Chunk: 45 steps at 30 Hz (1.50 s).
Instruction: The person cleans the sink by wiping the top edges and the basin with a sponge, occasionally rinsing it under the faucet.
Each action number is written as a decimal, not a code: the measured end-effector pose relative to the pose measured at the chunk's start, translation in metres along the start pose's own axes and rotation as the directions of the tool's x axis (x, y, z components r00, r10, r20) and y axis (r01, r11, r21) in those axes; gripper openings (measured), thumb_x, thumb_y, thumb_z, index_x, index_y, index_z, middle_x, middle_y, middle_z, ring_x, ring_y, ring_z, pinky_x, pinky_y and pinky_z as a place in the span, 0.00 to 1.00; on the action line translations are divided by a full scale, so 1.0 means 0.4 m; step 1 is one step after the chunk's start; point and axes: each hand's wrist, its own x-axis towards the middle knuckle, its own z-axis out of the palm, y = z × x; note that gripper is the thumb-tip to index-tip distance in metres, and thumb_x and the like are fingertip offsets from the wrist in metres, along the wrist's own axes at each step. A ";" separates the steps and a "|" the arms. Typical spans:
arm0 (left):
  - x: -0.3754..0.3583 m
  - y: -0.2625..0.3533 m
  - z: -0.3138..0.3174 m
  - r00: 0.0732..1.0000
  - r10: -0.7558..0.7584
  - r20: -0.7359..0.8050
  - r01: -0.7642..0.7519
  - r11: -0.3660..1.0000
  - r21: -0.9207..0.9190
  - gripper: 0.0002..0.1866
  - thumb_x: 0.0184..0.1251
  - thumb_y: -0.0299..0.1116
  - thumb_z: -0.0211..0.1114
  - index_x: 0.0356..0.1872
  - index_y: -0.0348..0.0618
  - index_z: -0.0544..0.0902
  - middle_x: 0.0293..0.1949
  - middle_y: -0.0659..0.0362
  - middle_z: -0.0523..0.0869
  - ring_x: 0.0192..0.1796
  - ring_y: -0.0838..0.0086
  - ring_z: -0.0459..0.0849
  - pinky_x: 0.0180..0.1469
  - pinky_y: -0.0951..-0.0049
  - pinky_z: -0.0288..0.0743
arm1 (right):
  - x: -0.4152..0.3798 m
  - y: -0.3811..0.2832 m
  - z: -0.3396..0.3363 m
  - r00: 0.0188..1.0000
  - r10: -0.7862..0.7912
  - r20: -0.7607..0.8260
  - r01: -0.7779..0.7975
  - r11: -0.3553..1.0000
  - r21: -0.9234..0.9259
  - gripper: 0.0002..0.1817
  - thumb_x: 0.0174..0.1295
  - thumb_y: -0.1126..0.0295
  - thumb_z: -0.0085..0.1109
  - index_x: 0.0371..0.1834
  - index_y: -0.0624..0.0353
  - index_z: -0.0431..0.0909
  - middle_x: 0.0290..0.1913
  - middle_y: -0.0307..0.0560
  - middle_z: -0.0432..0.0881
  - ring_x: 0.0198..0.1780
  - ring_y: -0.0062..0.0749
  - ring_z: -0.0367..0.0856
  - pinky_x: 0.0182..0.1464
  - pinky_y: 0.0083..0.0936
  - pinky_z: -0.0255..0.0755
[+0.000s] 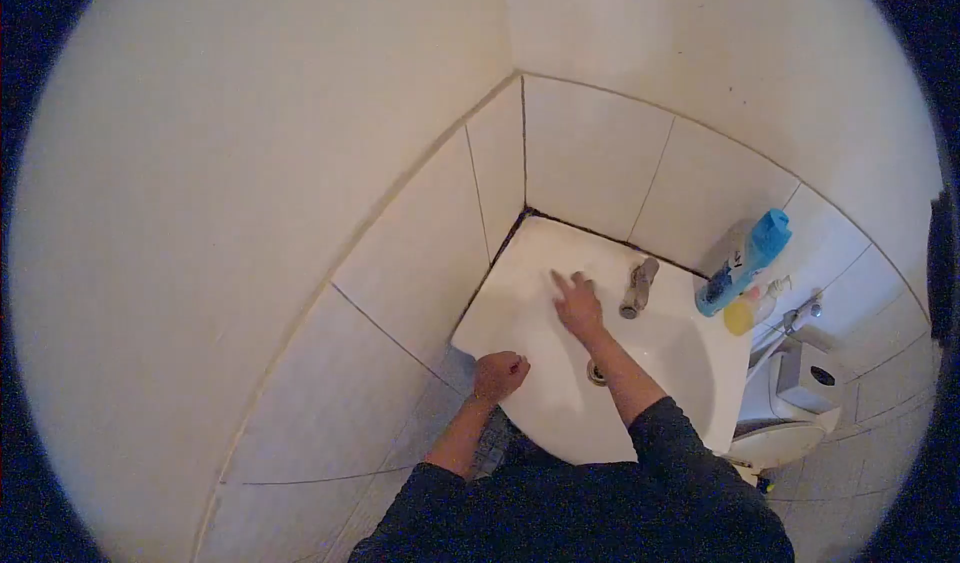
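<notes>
A white sink [515,283] fills the corner in front of me. My right hand [578,305] is over its back left ledge, fingers stretched out and apart, with no object visible in it. The chrome tap [640,288] stands just to the right of that hand. Below my right hand, the drain [597,373] is partly covered by my forearm. My left hand [500,376] is curled closed at the sink's front left edge; whether anything is inside the fist is hidden.
On the sink's right back corner stand a blue bottle [745,263] and a pump bottle with yellow liquid [750,308]. Farther right are a toilet [780,443], a white box with a dark opening [808,378] and a wall fitting [803,313]. Tiled walls [590,163] border the sink.
</notes>
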 end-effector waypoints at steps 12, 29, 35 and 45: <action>0.001 0.001 -0.012 0.975 -0.106 0.194 0.113 0.993 -0.025 0.16 0.53 0.44 0.55 0.19 0.42 0.78 0.22 0.51 0.79 0.25 0.56 0.78 0.30 0.61 0.72 | 0.056 0.029 -0.029 0.998 -0.007 -0.058 0.000 0.993 -0.122 0.30 0.50 0.65 0.55 0.60 0.40 0.61 0.50 0.54 0.66 0.48 0.48 0.68 0.40 0.40 0.74; 0.108 0.050 0.091 0.784 -0.299 0.544 0.611 0.525 -0.592 0.31 0.60 0.52 0.53 0.50 0.31 0.63 0.45 0.42 0.73 0.48 0.57 0.74 0.49 0.65 0.67 | -0.238 -0.145 -0.018 0.796 0.464 0.390 -0.439 -0.001 0.898 0.22 0.58 0.60 0.49 0.56 0.50 0.61 0.53 0.49 0.56 0.52 0.36 0.64 0.39 0.27 0.74; 0.264 0.027 0.027 0.981 -0.139 0.137 0.181 0.909 -0.375 0.32 0.59 0.49 0.56 0.52 0.29 0.62 0.49 0.36 0.70 0.55 0.50 0.69 0.54 0.62 0.63 | -0.303 -0.034 -0.027 0.860 0.411 0.303 -0.471 0.406 0.784 0.15 0.59 0.63 0.50 0.48 0.54 0.68 0.45 0.45 0.68 0.44 0.29 0.71 0.36 0.24 0.72; 0.263 0.016 0.213 0.654 -0.127 0.746 0.653 0.592 -0.472 0.36 0.59 0.56 0.51 0.55 0.30 0.62 0.47 0.45 0.74 0.48 0.60 0.75 0.48 0.67 0.69 | -0.161 0.187 -0.206 0.812 0.316 -0.492 -0.340 0.939 0.041 0.23 0.56 0.62 0.51 0.53 0.59 0.62 0.47 0.56 0.72 0.49 0.45 0.71 0.45 0.38 0.68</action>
